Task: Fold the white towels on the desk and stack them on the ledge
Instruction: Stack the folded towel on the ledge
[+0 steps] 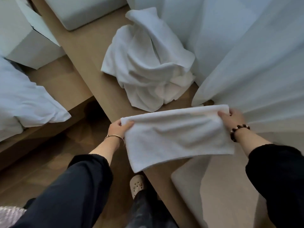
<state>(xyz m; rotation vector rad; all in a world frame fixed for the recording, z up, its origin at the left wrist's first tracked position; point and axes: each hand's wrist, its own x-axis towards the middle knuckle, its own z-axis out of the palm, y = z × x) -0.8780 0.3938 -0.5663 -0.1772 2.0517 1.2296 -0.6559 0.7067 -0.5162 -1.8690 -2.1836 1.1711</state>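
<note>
I hold a white towel (174, 137) doubled over, stretched between both hands above the near part of the wooden desk (92, 60). My left hand (117, 129) grips its left top corner, thumb on top. At the right top corner my right hand (232, 118) pinches the fold. The towel's lower edge hangs past the desk's front edge. A crumpled heap of white towels (146, 63) lies on the desk behind it.
White sheer curtains (246, 55) hang along the right. A white cushion (82, 12) lies at the desk's far end and another pale pad (189, 186) at the near right. A bed with white bedding (21, 99) stands left, over dark wood floor. My slippered foot (137, 185) is below.
</note>
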